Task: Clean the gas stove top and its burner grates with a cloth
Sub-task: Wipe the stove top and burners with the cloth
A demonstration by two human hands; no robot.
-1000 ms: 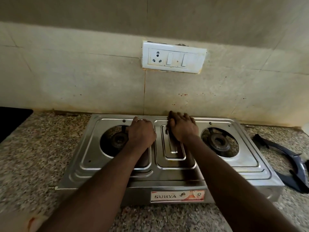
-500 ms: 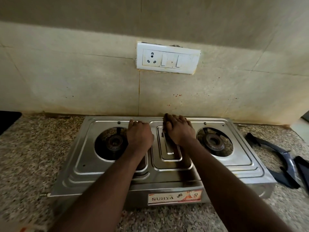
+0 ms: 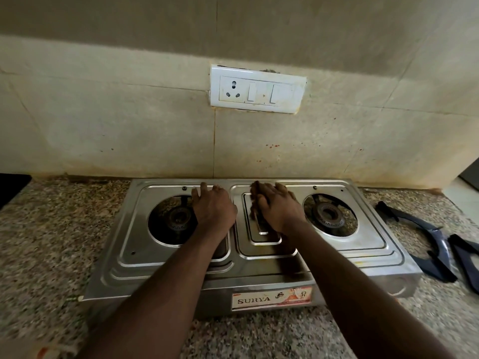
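A stained tiled wall backs a speckled granite counter, and the steel gas stove sits on it against that wall. The right hand lies palm down on the stove's raised middle panel with its fingers stretched out toward the wall. A dark patch shows at its thumb side, likely the cloth, though it is too blurred to be sure. Just beside it, the left hand rests flat on the steel with its fingers straight, holding nothing and partly covering the left burner. The right burner is bare. Two dark burner grates lie on the counter to the right of the stove. A white switchboard is on the wall above.
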